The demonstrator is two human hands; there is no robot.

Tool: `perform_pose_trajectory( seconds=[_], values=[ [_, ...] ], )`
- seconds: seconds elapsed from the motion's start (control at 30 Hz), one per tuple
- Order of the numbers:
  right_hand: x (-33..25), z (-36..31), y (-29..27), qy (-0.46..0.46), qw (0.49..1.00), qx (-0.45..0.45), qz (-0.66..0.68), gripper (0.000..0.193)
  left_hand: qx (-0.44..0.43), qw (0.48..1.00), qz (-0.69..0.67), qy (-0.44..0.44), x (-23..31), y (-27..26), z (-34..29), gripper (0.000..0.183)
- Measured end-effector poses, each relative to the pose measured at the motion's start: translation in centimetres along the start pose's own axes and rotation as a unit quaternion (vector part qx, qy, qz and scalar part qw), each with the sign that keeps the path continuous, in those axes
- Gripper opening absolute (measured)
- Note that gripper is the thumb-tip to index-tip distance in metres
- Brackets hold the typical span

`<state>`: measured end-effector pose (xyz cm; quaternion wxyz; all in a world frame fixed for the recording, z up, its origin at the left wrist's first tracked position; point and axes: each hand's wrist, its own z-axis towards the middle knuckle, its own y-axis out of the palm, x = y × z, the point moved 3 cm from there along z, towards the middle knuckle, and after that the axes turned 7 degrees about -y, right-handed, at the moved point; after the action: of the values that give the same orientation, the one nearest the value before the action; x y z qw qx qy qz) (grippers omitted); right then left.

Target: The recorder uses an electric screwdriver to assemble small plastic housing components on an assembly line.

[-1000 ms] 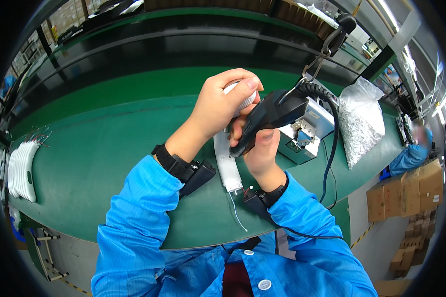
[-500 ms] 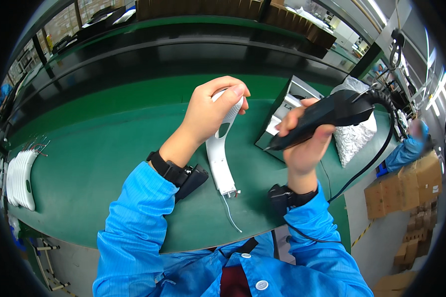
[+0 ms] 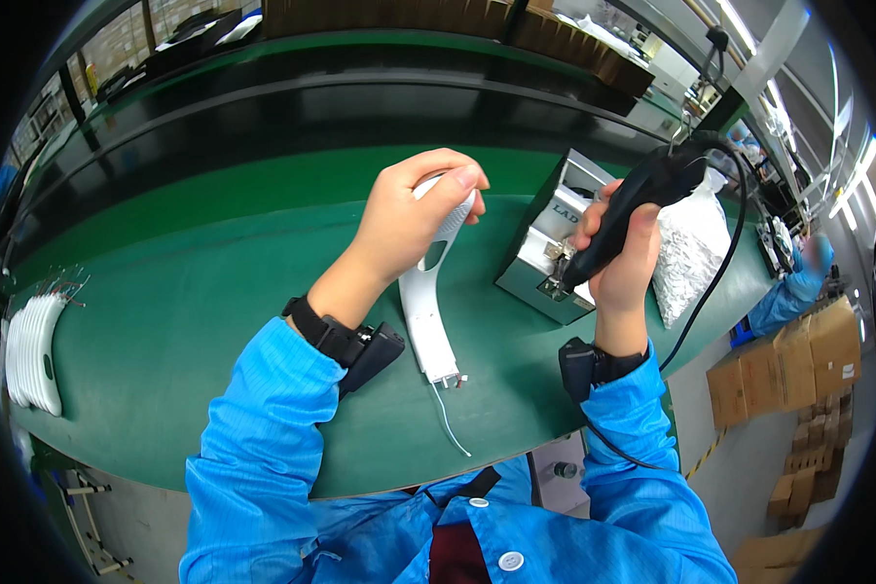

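Observation:
My left hand (image 3: pixel 409 209) is closed round the upper end of a white curved plastic housing (image 3: pixel 426 326). The housing has an oval opening, and its lower end lies on the green tabletop with a thin white wire trailing from it. My right hand (image 3: pixel 625 261) grips a black corded electric screwdriver (image 3: pixel 635 202), tilted with its tip down to the left. That tip is at the metal outlet on the front of a silver-and-black screw feeder (image 3: pixel 543 255); whether they touch, I cannot tell.
A row of similar white housings (image 3: pixel 31 355) with wires stands at the table's left end. A clear bag of small white parts (image 3: pixel 689 263) lies right of the feeder. The screwdriver's cord (image 3: pixel 715 297) loops down on the right. Cardboard boxes (image 3: pixel 784 365) and a co-worker's blue sleeve (image 3: pixel 786 297) are beyond.
The screwdriver in my right hand has moved right and tipped more steeply downward, its tip now at the feeder's outlet. My left hand and the housing have hardly moved.

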<state>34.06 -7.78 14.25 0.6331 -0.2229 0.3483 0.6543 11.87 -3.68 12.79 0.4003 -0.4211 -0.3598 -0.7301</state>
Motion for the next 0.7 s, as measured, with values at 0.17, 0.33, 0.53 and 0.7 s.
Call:
perform_pose_trajectory(
  seconds=[0.17, 0.33, 0.53, 0.7],
  values=[
    [1.3, -3.2, 2.9, 0.021, 0.997, -0.039, 0.068, 0.068, -0.002, 1.000, -0.001, -0.019, 0.1, 0.2, 0.3, 0.027],
    [2.2, -5.0, 9.6, 0.040, 0.980, -0.081, 0.179, 0.081, -0.004, 1.000, -0.020, -0.006, -0.2, -0.4, 0.3, 0.027],
    [3.5, -6.1, 11.4, 0.061, 0.982, -0.127, 0.124, 0.081, -0.011, 1.000, -0.010, -0.020, -0.1, -0.4, 0.2, 0.027],
    [4.3, -6.7, 11.3, 0.081, 0.978, -0.124, 0.145, 0.081, -0.007, 0.998, -0.009, -0.060, 0.3, 0.0, -0.4, 0.030]
  ],
)
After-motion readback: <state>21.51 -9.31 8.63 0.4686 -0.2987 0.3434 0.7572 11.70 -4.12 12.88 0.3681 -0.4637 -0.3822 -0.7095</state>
